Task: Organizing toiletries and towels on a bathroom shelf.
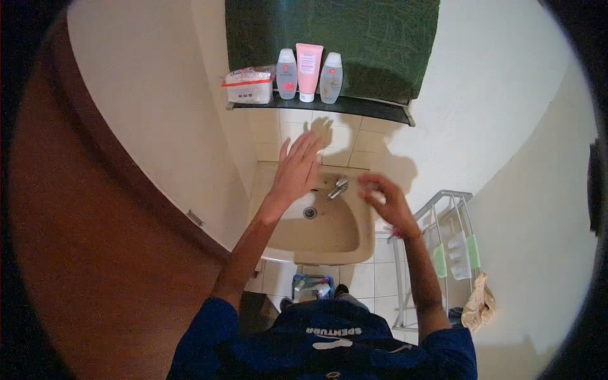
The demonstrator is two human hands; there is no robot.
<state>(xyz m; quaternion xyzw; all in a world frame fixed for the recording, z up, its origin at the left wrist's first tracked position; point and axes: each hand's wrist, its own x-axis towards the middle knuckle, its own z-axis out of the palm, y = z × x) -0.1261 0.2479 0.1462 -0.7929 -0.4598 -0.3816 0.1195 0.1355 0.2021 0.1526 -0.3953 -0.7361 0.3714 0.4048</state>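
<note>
Raised over the back left of the beige sink [316, 258], my left hand [299, 170] has its fingers stretched out and holds nothing. At the basin's right rim is my right hand [386, 201], slightly blurred; its fingers are bent, apart from the thumb, with nothing seen between them. The chrome faucet [338, 187] sits between both hands, touched by neither. Above them, a dark shelf [373, 112] carries a clear bottle with a pink label [287, 75], a pink tube [309, 69] standing on its cap, another clear bottle [330, 79] and a white plastic-wrapped pack [249, 86].
A dark green towel [380, 44] hangs behind the shelf. To the right stands a grey metal rack [434, 221] with green and white cloths and a tan cloth [478, 304]. A blue basket [313, 278] with items is on the tiled floor below the sink. A brown door [101, 240] is at left.
</note>
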